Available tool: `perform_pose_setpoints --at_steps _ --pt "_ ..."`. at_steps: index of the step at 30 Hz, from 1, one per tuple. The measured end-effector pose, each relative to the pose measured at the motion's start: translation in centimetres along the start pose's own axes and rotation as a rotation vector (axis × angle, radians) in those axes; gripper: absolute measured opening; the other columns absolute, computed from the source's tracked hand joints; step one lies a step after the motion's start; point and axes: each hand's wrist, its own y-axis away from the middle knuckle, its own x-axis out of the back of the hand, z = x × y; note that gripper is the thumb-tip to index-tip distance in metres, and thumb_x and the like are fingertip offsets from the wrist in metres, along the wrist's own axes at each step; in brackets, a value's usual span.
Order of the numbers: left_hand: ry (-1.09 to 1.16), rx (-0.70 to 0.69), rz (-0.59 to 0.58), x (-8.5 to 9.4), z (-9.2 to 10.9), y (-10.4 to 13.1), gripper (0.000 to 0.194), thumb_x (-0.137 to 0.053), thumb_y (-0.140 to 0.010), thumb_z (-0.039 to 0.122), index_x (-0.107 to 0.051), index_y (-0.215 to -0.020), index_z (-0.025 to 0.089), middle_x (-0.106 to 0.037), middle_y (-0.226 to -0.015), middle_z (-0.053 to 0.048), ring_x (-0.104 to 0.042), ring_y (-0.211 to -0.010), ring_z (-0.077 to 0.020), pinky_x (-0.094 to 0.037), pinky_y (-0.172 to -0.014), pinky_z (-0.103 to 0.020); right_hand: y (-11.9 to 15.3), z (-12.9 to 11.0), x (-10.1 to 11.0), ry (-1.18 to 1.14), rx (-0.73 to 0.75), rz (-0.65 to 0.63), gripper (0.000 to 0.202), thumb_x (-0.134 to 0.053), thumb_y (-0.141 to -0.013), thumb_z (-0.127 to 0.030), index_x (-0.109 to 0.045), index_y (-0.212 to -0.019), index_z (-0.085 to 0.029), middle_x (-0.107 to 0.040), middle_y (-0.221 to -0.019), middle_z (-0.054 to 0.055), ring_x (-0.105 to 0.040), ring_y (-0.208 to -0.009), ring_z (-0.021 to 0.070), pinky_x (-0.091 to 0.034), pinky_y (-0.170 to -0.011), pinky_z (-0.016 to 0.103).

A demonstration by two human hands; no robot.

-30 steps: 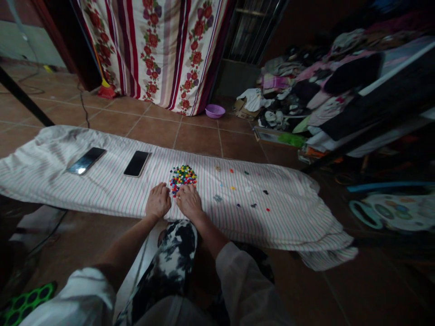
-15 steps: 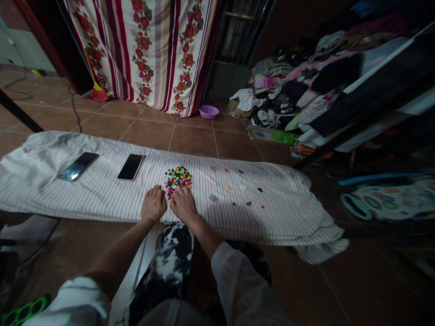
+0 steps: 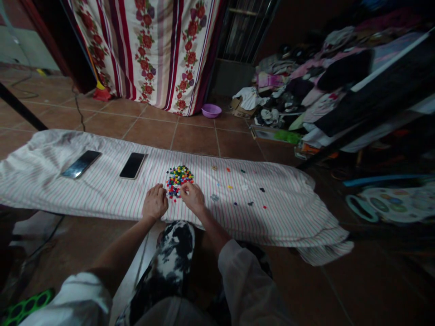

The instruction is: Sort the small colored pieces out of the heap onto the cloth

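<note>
A pile of small multicoloured bead-like pieces (image 3: 179,175) lies on the striped cloth (image 3: 288,217). My left hand (image 3: 155,202) rests on the cloth at the pile's left edge, its fingers curled in; whatever may be under them is hidden. Over the lower right edge of the pile, my right hand (image 3: 193,196) has thumb and forefinger pinched together. Anything between those fingertips is too small to name. To the right, small sorted groups lie apart by colour, among them grey pieces (image 3: 214,198), yellow pieces (image 3: 230,186), red pieces (image 3: 264,207) and black pieces (image 3: 262,189).
Left of the pile, a phone (image 3: 132,165) and a second dark phone (image 3: 82,164) lie flat on the cloth. Beyond are a floral curtain (image 3: 159,54), a purple basin (image 3: 211,111) on the tiled floor and a heap of clothes (image 3: 299,86). A paint-palette-like tray (image 3: 390,203) stands at right.
My right hand has shifted right, away from my left hand, and its fingers now show in a pinch. More of the pile's lower part is uncovered. The left hand stays in place.
</note>
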Motion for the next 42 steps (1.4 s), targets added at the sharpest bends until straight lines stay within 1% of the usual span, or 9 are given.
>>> perform_pose_setpoints --at_steps 7,13,19,23,29,32,36,39,42 --pt "-0.006 -0.007 0.004 0.1 0.1 -0.1 0.019 -0.044 -0.082 0.017 -0.057 -0.096 0.018 -0.059 -0.120 -0.016 -0.052 -0.120 -0.0270 -0.042 -0.101 -0.044 -0.6 1.0 1.2 -0.005 -0.109 -0.016 0.009 -0.054 -0.086 -0.026 -0.063 -0.088 -0.024 -0.071 -0.088 -0.001 -0.061 -0.090 0.0158 -0.044 -0.079 0.025" --pt "-0.001 0.005 0.012 0.2 0.2 -0.1 0.018 -0.044 -0.082 0.017 -0.057 -0.095 0.019 -0.060 -0.120 -0.015 -0.052 -0.120 -0.0270 -0.043 -0.099 -0.045 -1.5 2.5 1.9 -0.005 -0.128 -0.012 0.014 -0.055 -0.087 -0.026 -0.064 -0.096 -0.025 -0.072 -0.092 -0.001 -0.061 -0.093 0.0158 -0.045 -0.080 0.025" --pt "-0.019 0.000 -0.005 0.5 0.4 -0.1 0.019 -0.044 -0.083 0.018 -0.057 -0.097 0.018 -0.060 -0.121 -0.015 -0.052 -0.120 -0.0275 -0.044 -0.097 -0.044 -3.2 5.7 2.9 0.079 -0.103 0.054 0.017 -0.052 -0.088 -0.023 -0.068 -0.095 -0.022 -0.072 -0.094 0.002 -0.060 -0.092 0.0157 -0.041 -0.086 0.026" --pt "-0.025 0.000 0.004 0.6 0.4 -0.1 0.019 -0.044 -0.083 0.018 -0.057 -0.096 0.018 -0.061 -0.119 -0.015 -0.053 -0.119 -0.0274 -0.044 -0.096 -0.043 -4.6 8.4 4.3 0.154 -0.162 0.114 0.020 -0.050 -0.089 -0.022 -0.069 -0.098 -0.021 -0.072 -0.096 0.003 -0.060 -0.093 0.0160 -0.039 -0.088 0.026" --pt "-0.014 0.000 -0.005 0.5 0.4 -0.2 0.018 -0.045 -0.082 0.019 -0.057 -0.096 0.019 -0.061 -0.119 -0.015 -0.052 -0.120 -0.0280 -0.044 -0.097 -0.044 -6.5 11.4 6.1 0.260 -0.302 0.128 0.024 -0.046 -0.091 -0.023 -0.069 -0.100 -0.021 -0.072 -0.096 0.003 -0.061 -0.089 0.0156 -0.038 -0.090 0.028" --pt "-0.028 0.008 -0.012 0.4 0.4 -0.1 0.018 -0.045 -0.082 0.019 -0.057 -0.096 0.018 -0.060 -0.121 -0.015 -0.052 -0.119 -0.0284 -0.044 -0.096 -0.044 -7.1 12.3 6.6 0.317 -0.373 0.121 0.025 -0.046 -0.090 -0.025 -0.070 -0.099 -0.022 -0.072 -0.096 0.004 -0.061 -0.090 0.0169 -0.040 -0.087 0.028" --pt "-0.039 0.014 -0.013 0.1 0.3 -0.1 0.019 -0.045 -0.082 0.019 -0.057 -0.097 0.018 -0.060 -0.122 -0.015 -0.052 -0.119 -0.0285 -0.044 -0.097 -0.045 -7.7 13.2 6.7 0.353 -0.419 0.098 0.028 -0.045 -0.090 -0.025 -0.071 -0.099 -0.023 -0.071 -0.094 0.005 -0.062 -0.091 0.0187 -0.042 -0.080 0.027" --pt "-0.038 0.013 -0.009 0.0 0.2 0.0 0.019 -0.045 -0.082 0.019 -0.057 -0.096 0.019 -0.060 -0.122 -0.015 -0.052 -0.120 -0.0283 -0.044 -0.098 -0.044 -7.9 13.6 6.5 0.378 -0.444 0.078 0.029 -0.045 -0.089 -0.023 -0.073 -0.098 -0.024 -0.070 -0.091 0.007 -0.063 -0.090 0.0194 -0.042 -0.078 0.027" --pt "-0.037 0.011 -0.012 0.1 0.3 0.0 0.018 -0.045 -0.083 0.019 -0.057 -0.096 0.019 -0.060 -0.123 -0.014 -0.051 -0.121 -0.0281 -0.043 -0.098 -0.044 -8.1 13.7 6.3 0.389 -0.492 0.066 0.030 -0.045 -0.090 -0.024 -0.073 -0.098 -0.025 -0.069 -0.093 0.008 -0.063 -0.090 0.0198 -0.043 -0.075 0.027"
